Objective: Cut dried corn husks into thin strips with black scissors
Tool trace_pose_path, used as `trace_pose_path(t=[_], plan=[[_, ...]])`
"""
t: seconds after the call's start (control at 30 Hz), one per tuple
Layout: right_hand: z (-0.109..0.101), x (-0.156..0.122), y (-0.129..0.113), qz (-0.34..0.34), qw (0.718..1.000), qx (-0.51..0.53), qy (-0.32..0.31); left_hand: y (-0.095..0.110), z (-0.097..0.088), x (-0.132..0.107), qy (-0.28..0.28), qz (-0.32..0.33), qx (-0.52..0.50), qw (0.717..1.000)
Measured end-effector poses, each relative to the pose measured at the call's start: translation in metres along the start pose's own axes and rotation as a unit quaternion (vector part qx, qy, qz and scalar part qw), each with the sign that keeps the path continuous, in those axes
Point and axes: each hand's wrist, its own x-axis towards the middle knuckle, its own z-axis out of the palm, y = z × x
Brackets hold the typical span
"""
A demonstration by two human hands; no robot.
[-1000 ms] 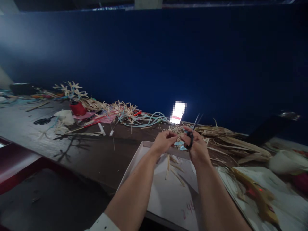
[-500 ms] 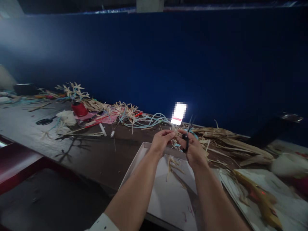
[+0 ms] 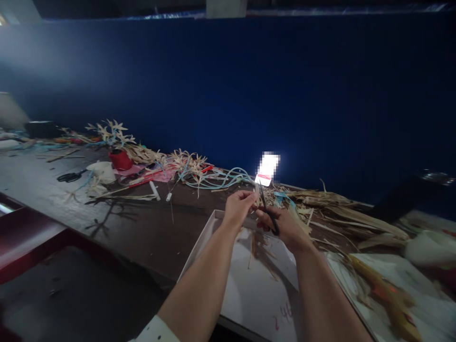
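My right hand (image 3: pixel 283 225) is closed round a pair of dark scissors (image 3: pixel 268 211), whose blades point up and toward my left fingers. Between the pinched fingertips of my left hand (image 3: pixel 240 205) is a small pale strip of dried husk (image 3: pixel 257 189), partly hidden by the fingers. The blades stand right beside this strip; whether they touch it I cannot tell. Both hands are over the far edge of a shallow white box (image 3: pixel 245 294), where a few thin straw pieces (image 3: pixel 253 247) lie.
A lit phone (image 3: pixel 267 171) leans at the back wall. Dried husks (image 3: pixel 342 206) lie to the right, near a yellow glue gun (image 3: pixel 386 294). Leftward are blue cords (image 3: pixel 228 178), straw flowers (image 3: pixel 188 164), a red thread spool (image 3: pixel 121 160) and other scissors (image 3: pixel 71 176).
My right hand has turned the scissors, bringing the blades left toward the strip in my left fingers. My left hand stays nearly in place. The view has shifted slightly.
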Motion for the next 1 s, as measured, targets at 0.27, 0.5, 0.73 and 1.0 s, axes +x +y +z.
trace_pose_path(t=[0.27, 0.5, 0.73, 1.0], plan=[[0.0067, 0.0035, 0.0064, -0.009, 1.000, -0.015, 0.006, 0.0004, -0.0007, -0.0001, 0.031, 0.008, 0.015, 0.999], [0.0083, 0.0047, 0.0064, -0.008, 1.000, -0.007, -0.011, -0.0019, -0.0010, 0.0014, 0.059, 0.009, 0.011, 0.998], [0.0088, 0.0056, 0.0089, -0.007, 1.000, -0.004, -0.005, -0.0031, -0.0008, 0.0016, 0.059, 0.009, 0.020, 0.998], [0.0094, 0.0043, 0.0067, 0.007, 1.000, -0.017, 0.002, -0.0052, -0.0033, 0.0037, 0.058, 0.017, 0.017, 0.998]])
